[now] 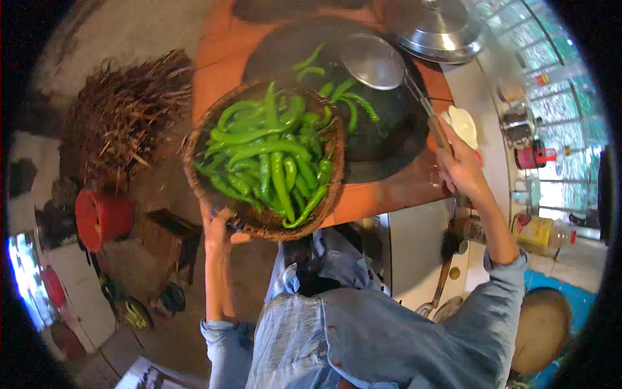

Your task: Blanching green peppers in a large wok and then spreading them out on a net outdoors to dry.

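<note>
A round woven basket [190, 167] heaped with long green peppers [277, 160] is gripped at its near left rim by my left hand [223, 228]. The basket overlaps the left side of a large dark wok [388, 141] set in an orange tiled stove top. Several loose green peppers [357, 104] lie in the wok, beyond the basket's right rim. My right hand [459, 163] holds the wooden handle of a metal ladle or skimmer [374, 61], whose round head is over the far right part of the wok.
A metal pot lid [440, 29] stands at the back right. A pale dish [461, 126] lies beside my right hand. Bottles and jars line the windowsill, among them an oil bottle [539, 231]. On the floor at left are brushwood [131, 107], a red bucket [104, 219] and a wooden stool [172, 231].
</note>
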{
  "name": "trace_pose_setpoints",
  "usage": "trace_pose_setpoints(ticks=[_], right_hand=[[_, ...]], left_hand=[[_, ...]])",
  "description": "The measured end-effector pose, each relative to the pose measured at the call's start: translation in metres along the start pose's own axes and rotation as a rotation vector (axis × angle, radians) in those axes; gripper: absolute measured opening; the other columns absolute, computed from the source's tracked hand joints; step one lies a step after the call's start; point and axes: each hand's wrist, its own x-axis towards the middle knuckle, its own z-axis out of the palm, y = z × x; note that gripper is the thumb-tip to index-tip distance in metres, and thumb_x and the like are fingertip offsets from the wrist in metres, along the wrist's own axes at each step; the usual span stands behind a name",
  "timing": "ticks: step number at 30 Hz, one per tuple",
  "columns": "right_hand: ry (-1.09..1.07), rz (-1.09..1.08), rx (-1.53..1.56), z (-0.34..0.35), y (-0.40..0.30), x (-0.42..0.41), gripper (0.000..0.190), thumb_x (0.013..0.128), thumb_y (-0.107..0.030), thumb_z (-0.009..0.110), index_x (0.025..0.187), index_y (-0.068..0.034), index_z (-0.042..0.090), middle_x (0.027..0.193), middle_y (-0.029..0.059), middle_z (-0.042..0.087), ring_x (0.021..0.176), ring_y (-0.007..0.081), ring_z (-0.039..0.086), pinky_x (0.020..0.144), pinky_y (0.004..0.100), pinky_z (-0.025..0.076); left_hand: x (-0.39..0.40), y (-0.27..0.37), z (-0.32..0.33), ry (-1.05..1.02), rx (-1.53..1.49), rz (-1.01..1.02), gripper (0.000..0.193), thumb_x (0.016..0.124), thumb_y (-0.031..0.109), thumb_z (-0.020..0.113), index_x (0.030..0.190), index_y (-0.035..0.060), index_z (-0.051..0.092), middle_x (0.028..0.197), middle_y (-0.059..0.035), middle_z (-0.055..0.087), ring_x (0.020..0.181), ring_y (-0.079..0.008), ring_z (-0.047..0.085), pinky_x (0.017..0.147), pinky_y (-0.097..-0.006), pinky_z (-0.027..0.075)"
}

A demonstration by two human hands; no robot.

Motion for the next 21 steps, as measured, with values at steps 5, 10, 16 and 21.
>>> trace_pose_setpoints(ticks=[5, 10, 16, 21], right_hand=[[0.068, 0.096, -0.109, -0.003, 0.104, 0.054, 0.058, 0.087, -0.005, 0.038, 0.139, -0.017, 0.018, 0.059, 0.0015, 0.04, 0.038, 0.009, 0.036, 0.032, 0.0247, 0.033], [0.055, 0.185, 0.015, 0.001, 0.144, 0.083, 0.054, 0.085, -0.005, 0.04, 0.135, -0.013, 0.022, 0.058, 0.0018, 0.04, 0.041, 0.0093, 0.038, 0.035, 0.0261, 0.035], [-0.13, 0.526, 0.556, 0.035, 0.114, 0.1, 0.031, 0.082, -0.005, 0.043, 0.112, -0.008, 0.036, 0.062, 0.0041, 0.044, 0.043, 0.009, 0.039, 0.038, 0.025, 0.035], [-0.463, 0.611, 1.11, 0.064, 0.136, 0.141, 0.005, 0.084, -0.007, 0.043, 0.085, -0.003, 0.042, 0.063, 0.0048, 0.043, 0.046, 0.0082, 0.039, 0.038, 0.0205, 0.034]], left_hand=[[0.003, -0.008, -0.005, 0.086, 0.004, -0.058, 0.061, 0.07, -0.003, 0.049, 0.128, 0.0067, 0.034, 0.102, -0.0108, 0.053, 0.084, -0.0225, 0.058, 0.064, -0.0319, 0.051], [0.0, 0.004, 0.009, 0.11, 0.056, -0.076, 0.037, 0.072, -0.001, 0.05, 0.109, -0.0004, 0.046, 0.09, -0.0097, 0.057, 0.076, -0.0215, 0.059, 0.064, -0.0325, 0.051], [-0.001, -0.004, -0.003, 0.148, 0.094, -0.091, 0.031, 0.071, 0.003, 0.054, 0.101, -0.0008, 0.049, 0.088, -0.0091, 0.056, 0.074, -0.0204, 0.058, 0.064, -0.0324, 0.051], [0.004, -0.004, -0.011, 0.122, 0.13, -0.144, 0.035, 0.07, 0.004, 0.055, 0.104, -0.0008, 0.046, 0.088, -0.0102, 0.055, 0.074, -0.0204, 0.056, 0.062, -0.0318, 0.049]])
